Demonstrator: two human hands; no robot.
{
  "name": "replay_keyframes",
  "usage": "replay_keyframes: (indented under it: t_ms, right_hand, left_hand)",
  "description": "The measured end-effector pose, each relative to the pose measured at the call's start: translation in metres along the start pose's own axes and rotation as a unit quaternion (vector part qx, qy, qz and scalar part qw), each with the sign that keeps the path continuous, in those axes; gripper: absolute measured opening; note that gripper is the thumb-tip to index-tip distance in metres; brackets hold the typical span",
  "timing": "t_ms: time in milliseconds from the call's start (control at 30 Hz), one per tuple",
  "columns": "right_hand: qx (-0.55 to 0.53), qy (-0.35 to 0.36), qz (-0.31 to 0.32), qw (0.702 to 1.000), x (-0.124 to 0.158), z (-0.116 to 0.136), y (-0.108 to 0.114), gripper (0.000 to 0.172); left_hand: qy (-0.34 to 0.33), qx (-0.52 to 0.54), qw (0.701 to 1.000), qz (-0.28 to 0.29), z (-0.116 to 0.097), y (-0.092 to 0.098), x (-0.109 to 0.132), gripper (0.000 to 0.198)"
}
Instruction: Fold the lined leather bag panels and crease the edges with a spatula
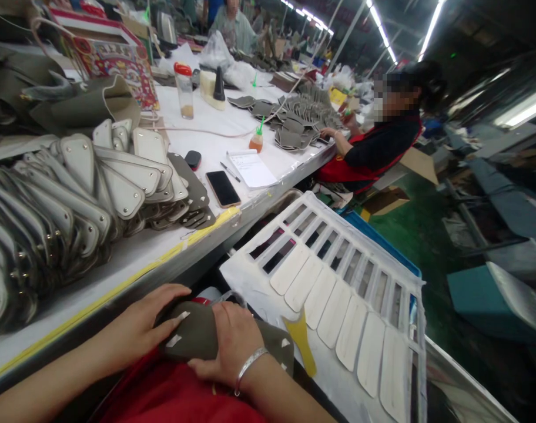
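Both my hands rest on an olive-grey leather piece (197,335) that lies on my lap over a red apron. My left hand (147,320) lies flat along its left edge, fingers stretched over the top. My right hand (233,341), with a silver bracelet at the wrist, presses down on the middle of the piece. Small white tabs show on the leather. A white slotted template board (334,282) holding several rounded white strips sits just right of my hands, with a yellow scraper (301,341) on it.
A long white worktable (136,258) carries a fanned stack of grey leather parts (74,194), a phone (223,189), a notepad (253,168) and glue bottles (256,141). A seated co-worker (374,147) handles leather pieces at the far end. Boxes stand on the green floor.
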State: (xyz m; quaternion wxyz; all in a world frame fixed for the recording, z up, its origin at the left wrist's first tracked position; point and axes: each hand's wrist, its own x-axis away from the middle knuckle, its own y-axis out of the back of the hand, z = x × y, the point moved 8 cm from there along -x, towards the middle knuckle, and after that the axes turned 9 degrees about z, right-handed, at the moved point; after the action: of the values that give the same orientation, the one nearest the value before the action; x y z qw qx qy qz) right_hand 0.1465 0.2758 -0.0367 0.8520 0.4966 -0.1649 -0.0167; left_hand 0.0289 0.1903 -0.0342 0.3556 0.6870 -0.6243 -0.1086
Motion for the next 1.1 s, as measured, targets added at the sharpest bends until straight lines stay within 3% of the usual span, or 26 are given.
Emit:
replay_keyframes:
  t_ms: [67,167,233,300,400,500,667,767,867,1000,1100]
  right_hand:
    - [0.006,0.001,0.01,1.0,0.002,0.001,0.001,0.087]
    - [0.027,-0.007,0.04,0.999,0.017,-0.007,0.011,0.093]
    - [0.042,-0.044,0.054,0.997,0.036,-0.025,0.022,0.105]
    - [0.025,-0.098,0.06,0.993,0.058,-0.05,0.03,0.105]
    - [-0.063,-0.176,0.061,0.981,0.086,-0.089,0.029,0.082]
    - [-0.128,-0.201,0.061,0.969,0.093,-0.109,0.019,0.072]
    - [-0.118,-0.209,0.135,0.961,0.077,-0.107,0.017,0.068]
    - [-0.116,-0.209,0.165,0.957,0.076,-0.106,0.022,0.067]
    - [-0.148,-0.224,0.149,0.952,0.091,-0.117,0.024,0.06]
    - [-0.19,-0.249,0.142,0.939,0.119,-0.135,0.019,0.05]
    - [-0.175,-0.24,0.125,0.947,0.117,-0.134,0.021,0.052]
  left_hand:
    - [-0.066,-0.113,0.991,-0.002,-0.025,-0.011,0.0,0.057]
    - [-0.158,-0.231,0.959,0.04,-0.056,-0.046,-0.002,0.084]
    - [-0.172,-0.282,0.943,0.04,-0.063,-0.063,-0.006,0.092]
    - [-0.174,-0.311,0.934,0.021,-0.063,-0.07,-0.01,0.091]
    - [-0.199,-0.325,0.925,-0.008,-0.062,-0.072,-0.012,0.087]
    - [-0.211,-0.328,0.921,-0.023,-0.061,-0.071,-0.011,0.081]
    - [-0.211,-0.356,0.91,-0.036,-0.077,-0.077,-0.013,0.083]
    - [-0.203,-0.372,0.906,-0.015,-0.089,-0.086,-0.02,0.087]
    - [-0.217,-0.366,0.904,0.021,-0.089,-0.089,-0.023,0.085]
    - [-0.232,-0.365,0.901,0.023,-0.079,-0.077,-0.016,0.084]
    - [-0.217,-0.374,0.901,0.027,-0.081,-0.073,-0.015,0.081]
